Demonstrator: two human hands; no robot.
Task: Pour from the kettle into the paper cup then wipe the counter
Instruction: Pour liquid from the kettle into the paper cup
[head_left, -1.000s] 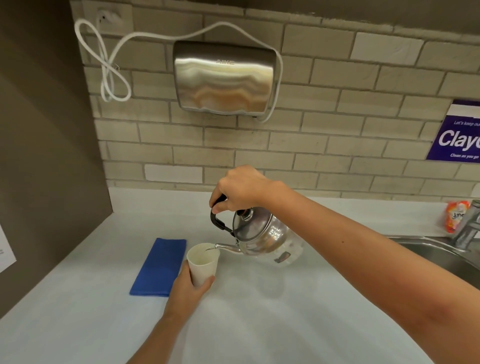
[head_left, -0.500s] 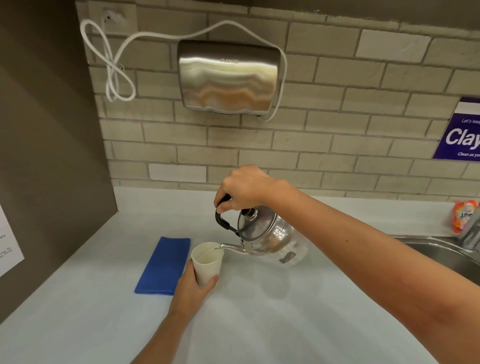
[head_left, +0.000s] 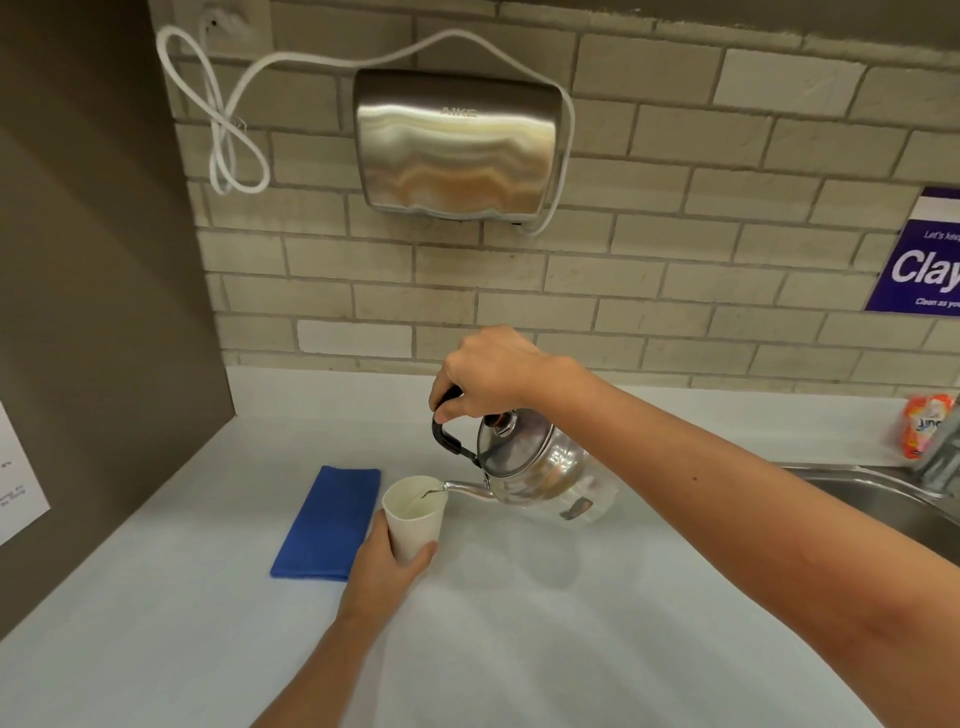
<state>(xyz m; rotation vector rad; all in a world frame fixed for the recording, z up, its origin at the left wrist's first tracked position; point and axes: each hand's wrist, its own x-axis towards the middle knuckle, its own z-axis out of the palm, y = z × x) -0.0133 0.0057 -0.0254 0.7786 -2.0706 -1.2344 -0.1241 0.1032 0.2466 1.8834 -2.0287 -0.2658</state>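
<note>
Blue cloth (head_left: 327, 522) lies just beside the held paper cup (head_left: 414, 525), sink (head_left: 852, 491) well apart.

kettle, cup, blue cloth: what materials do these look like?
Kettle: polished metal, likely stainless steel; mirror reflections on body and lid. Its handle looks like black plastic or rubber, matte.
Cup: white paper, matte, thin rim; any lining can't be told.
Blue cloth: folded fabric, possibly microfibre; soft edges, no sheen.
</note>
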